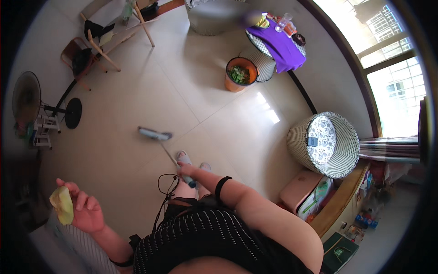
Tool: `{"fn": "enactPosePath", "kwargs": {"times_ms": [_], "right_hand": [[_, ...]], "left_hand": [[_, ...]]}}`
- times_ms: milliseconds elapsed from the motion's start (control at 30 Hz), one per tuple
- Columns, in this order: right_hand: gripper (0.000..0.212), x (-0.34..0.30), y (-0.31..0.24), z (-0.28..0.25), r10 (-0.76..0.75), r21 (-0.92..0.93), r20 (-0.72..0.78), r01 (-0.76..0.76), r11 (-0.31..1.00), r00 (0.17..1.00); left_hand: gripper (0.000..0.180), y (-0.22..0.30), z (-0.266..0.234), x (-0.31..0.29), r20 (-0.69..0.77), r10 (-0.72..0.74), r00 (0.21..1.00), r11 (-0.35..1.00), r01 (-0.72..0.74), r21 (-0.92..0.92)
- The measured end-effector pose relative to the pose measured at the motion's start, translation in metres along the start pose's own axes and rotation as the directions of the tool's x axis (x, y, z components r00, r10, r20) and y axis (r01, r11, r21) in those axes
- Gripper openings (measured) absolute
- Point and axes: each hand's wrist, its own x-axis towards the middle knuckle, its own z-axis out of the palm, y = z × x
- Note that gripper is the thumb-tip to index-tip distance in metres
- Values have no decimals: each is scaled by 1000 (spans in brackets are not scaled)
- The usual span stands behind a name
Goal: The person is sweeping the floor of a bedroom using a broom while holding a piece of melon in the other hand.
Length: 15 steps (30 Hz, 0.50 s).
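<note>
At the lower left, my left hand (86,210) is raised and grips a pale yellow-green piece of fruit (65,206) between thumb and fingers. Its top edge looks browned and uneven. My right hand (185,171) is wrapped round the shaft of a long-handled mop (155,134) in front of my legs. The grip end is teal and sticks out below that hand. Its narrow grey-blue head lies on the floor ahead and to the left, a little blurred; I cannot tell for sure whether it is a mop or a broom.
An orange bucket (238,81) with leafy green scraps stands near a table with a purple cloth (280,45). A round woven chair (326,144) is at right, beside a pink case (299,189). At left are a standing fan (27,98), a white step stool (43,132) and a brown chair (75,52).
</note>
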Motion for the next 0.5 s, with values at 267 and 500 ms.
{"fn": "enactPosePath", "kwargs": {"times_ms": [267,500], "right_hand": [[67,-56,-73,-74,-157,-707,12,119,697,988],[64,-86,-146,-128,-33,-690,-111,-53,721,993]], "left_hand": [[60,11,-23,88,92,69,993,992,-59,-111],[59,-5,-18,171,201,-15,979,994,37,-106]]}}
